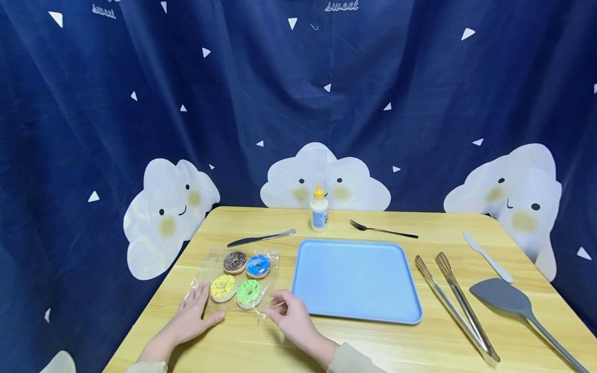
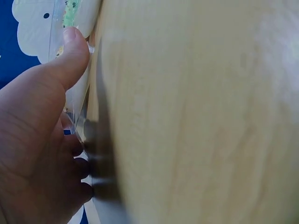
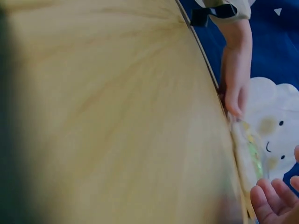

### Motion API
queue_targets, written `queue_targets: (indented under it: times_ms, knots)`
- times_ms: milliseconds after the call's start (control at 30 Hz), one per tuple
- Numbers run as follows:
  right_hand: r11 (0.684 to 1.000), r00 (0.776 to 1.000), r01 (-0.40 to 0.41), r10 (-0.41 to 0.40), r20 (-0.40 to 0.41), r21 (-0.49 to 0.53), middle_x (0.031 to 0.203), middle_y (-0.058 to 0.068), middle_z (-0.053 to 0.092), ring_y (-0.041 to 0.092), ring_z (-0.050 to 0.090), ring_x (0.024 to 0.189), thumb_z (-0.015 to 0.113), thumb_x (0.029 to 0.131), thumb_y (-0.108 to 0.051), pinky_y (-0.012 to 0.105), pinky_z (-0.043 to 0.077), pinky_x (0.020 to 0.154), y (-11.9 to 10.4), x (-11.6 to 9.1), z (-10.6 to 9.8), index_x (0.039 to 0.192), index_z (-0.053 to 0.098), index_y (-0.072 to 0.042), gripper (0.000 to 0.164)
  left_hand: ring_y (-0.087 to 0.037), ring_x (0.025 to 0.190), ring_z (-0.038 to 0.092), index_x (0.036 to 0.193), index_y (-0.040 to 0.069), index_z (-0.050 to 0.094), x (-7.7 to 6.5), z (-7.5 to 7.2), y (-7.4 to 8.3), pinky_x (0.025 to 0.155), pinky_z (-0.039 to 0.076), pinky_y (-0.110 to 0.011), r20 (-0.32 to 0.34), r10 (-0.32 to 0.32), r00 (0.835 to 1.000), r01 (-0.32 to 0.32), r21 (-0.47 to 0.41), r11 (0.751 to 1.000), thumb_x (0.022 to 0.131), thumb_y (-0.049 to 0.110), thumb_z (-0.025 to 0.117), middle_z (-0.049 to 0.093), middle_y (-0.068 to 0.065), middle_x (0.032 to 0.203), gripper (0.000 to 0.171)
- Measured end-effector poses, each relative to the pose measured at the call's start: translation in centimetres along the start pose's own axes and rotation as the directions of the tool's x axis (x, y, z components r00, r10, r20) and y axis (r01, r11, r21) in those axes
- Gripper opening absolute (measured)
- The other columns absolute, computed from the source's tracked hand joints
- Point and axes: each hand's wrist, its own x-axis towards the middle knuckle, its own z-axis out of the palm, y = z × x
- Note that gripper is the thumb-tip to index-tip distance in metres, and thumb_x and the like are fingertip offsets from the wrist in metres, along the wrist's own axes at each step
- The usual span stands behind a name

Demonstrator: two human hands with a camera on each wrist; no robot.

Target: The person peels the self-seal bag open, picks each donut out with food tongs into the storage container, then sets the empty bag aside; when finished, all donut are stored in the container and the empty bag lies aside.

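Note:
In the head view, a clear plastic bag [image 1: 212,260] lies flat at the table's left, holding a chocolate donut [image 1: 228,264], a blue donut [image 1: 257,273], a yellow donut [image 1: 215,290] and a green donut [image 1: 249,301]. My left hand [image 1: 188,317] [image 2: 37,121] is at the bag's lower left, its fingers extended over that edge and its thumb spread below the yellow donut. Beside the bag's lower right corner is my right hand [image 1: 295,317] [image 3: 278,200]; its fingers are loosely bent, with nothing visible in them.
A blue tray [image 1: 356,317] lies right of the bag. Behind stand a glue bottle [image 1: 319,217], a table knife [image 1: 261,238] and a fork [image 1: 382,230]. Farther right are metal tongs [image 1: 459,305], a white knife [image 1: 489,259] and a grey spatula [image 1: 503,296]. A curtain hangs behind.

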Motion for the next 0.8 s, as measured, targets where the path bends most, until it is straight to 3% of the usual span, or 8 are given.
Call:
queue_targets:
  times_ms: [200,400,600,800]
  knots:
    - [0.998,0.998,-0.062,0.062,-0.021,-0.013,0.089,0.009,0.053,0.009,0.054,0.068,0.077,0.070,0.002,0.019,0.049,0.062,0.4,0.4,1.7,0.101,0.055,0.005,0.038,-0.057,0.129,0.006,0.141,-0.011,0.018,-0.2,-0.1,0.3,0.100,0.005,-0.069,-0.015,0.008,1.000,-0.007,0.010,1.000,0.083,0.057,0.058,0.014,-0.037,0.142,0.098]
    - [0.979,0.997,-0.065,0.057,-0.044,-0.193,0.086,0.002,0.042,0.008,0.045,0.069,0.078,0.062,0.004,0.019,0.043,0.062,0.3,0.6,2.8,0.097,0.053,-0.004,0.044,-0.056,0.129,0.006,0.142,-0.010,0.018,-0.1,-0.1,0.4,0.100,0.003,-0.070,-0.010,-0.022,1.000,0.022,0.014,1.000,0.087,0.057,0.053,0.014,-0.036,0.143,0.094]
    - [0.946,0.995,-0.071,0.044,-0.093,-0.317,0.085,-0.002,0.039,0.007,0.040,0.073,0.074,0.068,0.000,0.021,0.043,0.064,0.2,0.8,3.3,0.083,0.053,-0.011,0.028,-0.055,0.130,0.006,0.143,-0.009,0.018,0.1,0.1,0.2,0.101,0.003,-0.069,-0.016,-0.036,0.999,0.037,0.016,0.999,0.090,0.056,0.048,0.014,-0.035,0.144,0.089]
    - [0.951,0.994,-0.072,0.042,-0.105,-0.300,0.082,-0.003,0.040,0.007,0.040,0.071,0.067,0.076,-0.002,0.020,0.040,0.062,-0.2,0.7,3.2,0.074,0.055,-0.012,0.016,-0.056,0.129,0.008,0.142,-0.010,0.020,0.1,0.2,0.3,0.101,0.005,-0.069,-0.033,-0.028,0.999,0.029,0.035,0.999,0.091,0.055,0.048,0.016,-0.035,0.144,0.086]
